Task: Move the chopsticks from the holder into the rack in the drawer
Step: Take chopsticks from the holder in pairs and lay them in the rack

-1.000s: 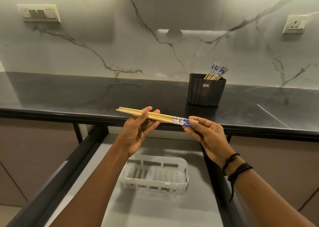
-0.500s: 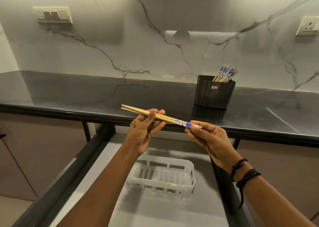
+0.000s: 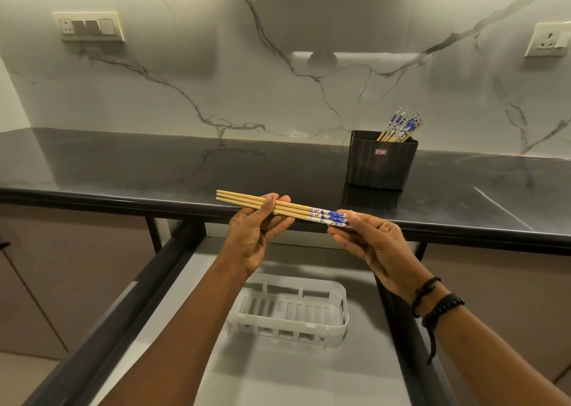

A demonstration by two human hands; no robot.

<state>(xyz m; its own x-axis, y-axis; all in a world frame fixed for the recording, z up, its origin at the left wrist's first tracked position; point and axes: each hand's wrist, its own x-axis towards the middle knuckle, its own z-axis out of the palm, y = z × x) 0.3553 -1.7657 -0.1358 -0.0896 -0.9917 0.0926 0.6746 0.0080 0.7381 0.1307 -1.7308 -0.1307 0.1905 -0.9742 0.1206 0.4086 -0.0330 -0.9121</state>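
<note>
Three wooden chopsticks (image 3: 296, 210) with blue-and-white ends lie side by side, held level above the open drawer. My left hand (image 3: 256, 235) pinches their plain middle between thumb and fingers. My right hand (image 3: 370, 245) pinches their patterned ends. Below them a white slotted plastic rack (image 3: 336, 322) sits on the drawer floor, holding nothing. On the black counter at the back right stands a black holder (image 3: 381, 166) with several more chopsticks (image 3: 401, 126) leaning in it.
The drawer (image 3: 278, 374) is pulled out under the black countertop (image 3: 154, 170), with dark side rails left and right. A marble wall carries a switch plate (image 3: 89, 26) at the left and a socket (image 3: 547, 39) at the right.
The chopsticks have spread flat so three show side by side. Both hands keep their hold at about the same height; the view shifted slightly.
</note>
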